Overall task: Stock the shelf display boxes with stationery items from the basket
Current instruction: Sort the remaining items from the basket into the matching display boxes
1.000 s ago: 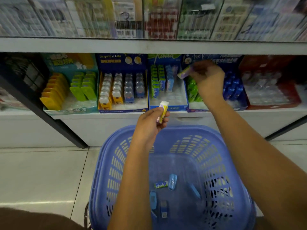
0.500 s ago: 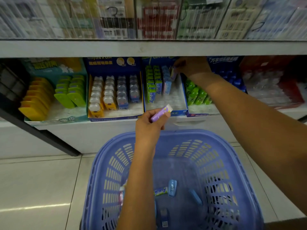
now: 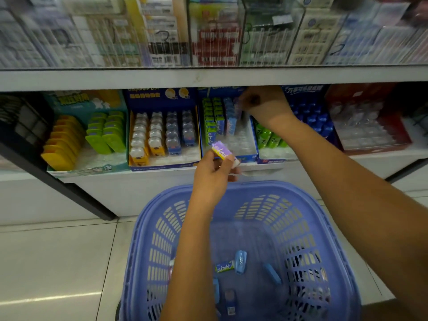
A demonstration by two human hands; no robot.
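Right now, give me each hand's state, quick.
Left hand: pinches a small purple-sleeved white eraser.
Right hand: inside the blue cardboard display box; whether it holds anything cannot be told.

The upper shelf board (image 3: 208, 77) sits low over the display boxes, leaving only a narrow slot above them. In the middle box (image 3: 251, 156), rows of erasers (image 3: 214, 121) fill the back left, while its front right tray shows open slots by the shelf's front edge. The right hand (image 3: 261, 103) blocks that box's back right corner, and its forearm crosses the box of green items (image 3: 278, 161). The left hand (image 3: 213, 174), its grip on a purple eraser (image 3: 222, 151), hovers at the shelf's front edge, with its forearm over the left half of the basket (image 3: 266, 186). Between the forearms the basket is open down to a few small items (image 3: 240, 261). A black post (image 3: 69, 188) slants at the left.
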